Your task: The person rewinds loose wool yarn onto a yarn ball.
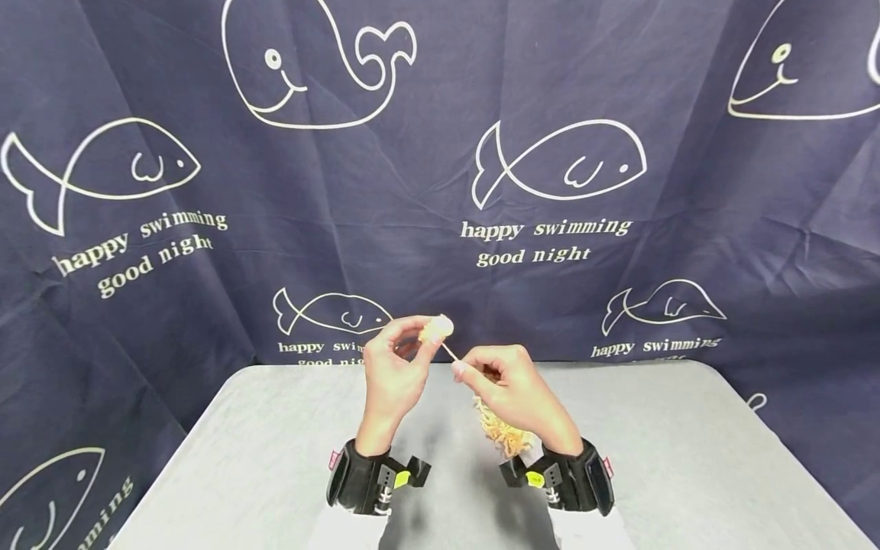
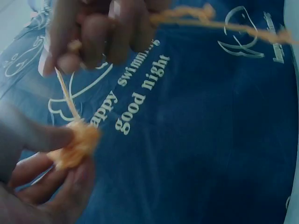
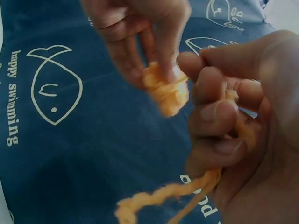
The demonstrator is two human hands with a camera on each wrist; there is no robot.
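Observation:
My left hand (image 1: 395, 374) pinches a small wound ball of yellow-orange yarn (image 1: 437, 328) between thumb and fingers, raised above the table's far edge. From the ball a short taut strand (image 2: 67, 95) runs to my right hand (image 1: 512, 386), whose thumb and index finger pinch it. The right hand's other fingers curl round more of the yarn, as the right wrist view shows. Below that palm hangs a crinkled yarn tail (image 3: 159, 195). A loose heap of kinked yarn (image 1: 505, 434) shows under the right forearm, partly hidden by it.
The pale grey table (image 1: 275, 458) has rounded far corners. Right behind it hangs a dark blue curtain (image 1: 426, 191) with white fish, whales and lettering. Each wrist wears a black strap (image 1: 360, 477) with a small camera mount.

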